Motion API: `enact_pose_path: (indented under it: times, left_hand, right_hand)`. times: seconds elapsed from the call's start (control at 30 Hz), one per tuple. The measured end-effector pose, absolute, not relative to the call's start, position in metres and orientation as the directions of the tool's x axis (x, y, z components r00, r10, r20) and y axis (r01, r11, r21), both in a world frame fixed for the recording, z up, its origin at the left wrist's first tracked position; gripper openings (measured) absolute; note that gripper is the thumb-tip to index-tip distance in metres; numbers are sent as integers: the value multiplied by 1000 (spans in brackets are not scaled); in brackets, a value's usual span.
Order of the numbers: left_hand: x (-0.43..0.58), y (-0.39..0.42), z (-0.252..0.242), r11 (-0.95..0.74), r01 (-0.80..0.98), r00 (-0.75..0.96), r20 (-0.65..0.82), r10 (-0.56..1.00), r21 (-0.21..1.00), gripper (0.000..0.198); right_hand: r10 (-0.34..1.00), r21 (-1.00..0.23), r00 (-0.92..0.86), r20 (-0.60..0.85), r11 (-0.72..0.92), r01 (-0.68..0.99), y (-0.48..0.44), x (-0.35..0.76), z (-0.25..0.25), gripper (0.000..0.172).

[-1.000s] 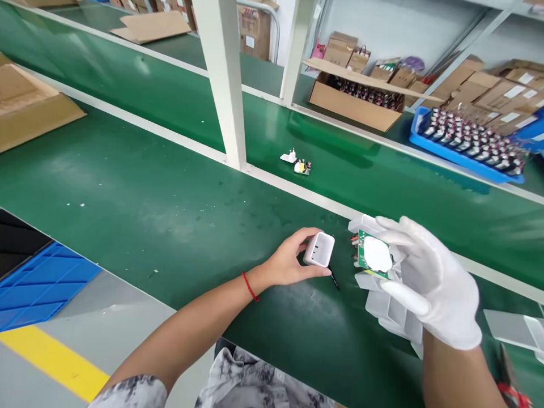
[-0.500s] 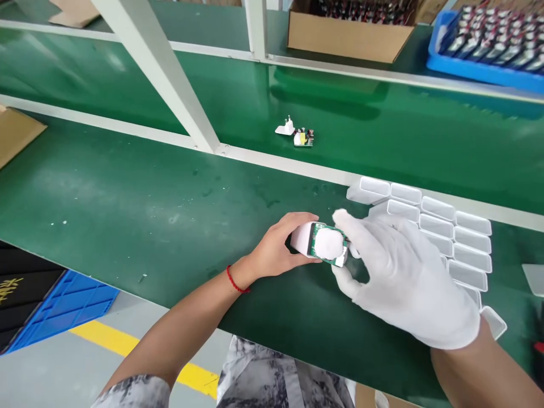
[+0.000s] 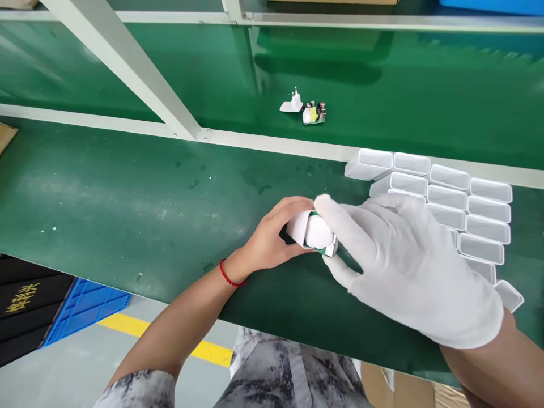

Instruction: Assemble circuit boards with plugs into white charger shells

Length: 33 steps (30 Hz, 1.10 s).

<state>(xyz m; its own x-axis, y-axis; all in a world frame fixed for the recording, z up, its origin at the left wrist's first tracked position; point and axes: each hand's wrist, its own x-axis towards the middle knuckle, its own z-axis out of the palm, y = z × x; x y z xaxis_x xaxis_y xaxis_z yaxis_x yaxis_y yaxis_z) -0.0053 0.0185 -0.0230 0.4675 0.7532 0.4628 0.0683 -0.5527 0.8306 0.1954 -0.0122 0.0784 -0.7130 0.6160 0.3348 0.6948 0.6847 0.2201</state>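
My bare left hand (image 3: 272, 232), with a red cord at the wrist, grips a white plastic housing (image 3: 297, 228) by its sides. A green circuit board (image 3: 315, 249) with a round white pad (image 3: 319, 231) on it sits partly inside the housing's open end. My right hand (image 3: 382, 255), in a white glove, has its thumb and fingertips at the board's outer end, pinching it. Most of the housing is hidden by my left fingers. Right of my gloved hand stand several white open-topped housings (image 3: 488, 212) in rows on the green bench (image 3: 148, 187).
A white plug piece (image 3: 291, 104) and a circuit board with a yellow part (image 3: 313, 113) lie beyond the bench rail (image 3: 272, 145). A slanted white post (image 3: 127, 71) rises at left. Below the bench edge is a blue and black crate (image 3: 80, 311).
The circuit board has slid deeper into the white housing, and less of it shows. Both hands have come closer together. The view has tilted downward.
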Motion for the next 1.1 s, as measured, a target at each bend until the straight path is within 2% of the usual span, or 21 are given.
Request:
enact_pose_path:
  times: [0.4, 0.87, 1.1]
  left_hand:
    - [-4, 18, -30, -489, 63, 476, 404, 781, 870, 65]
    - [-5, 18, -27, -542, 150, 486, 416, 769, 827, 64]
    - [-4, 16, -23, -537, 173, 507, 393, 767, 826, 66]
  right_hand:
    - [626, 314, -722, 296, 650, 692, -15, 195, 77, 58]
    - [659, 214, -707, 256, 674, 707, -15, 195, 76, 71]
    - [680, 183, -682, 272, 659, 730, -15, 196, 77, 63]
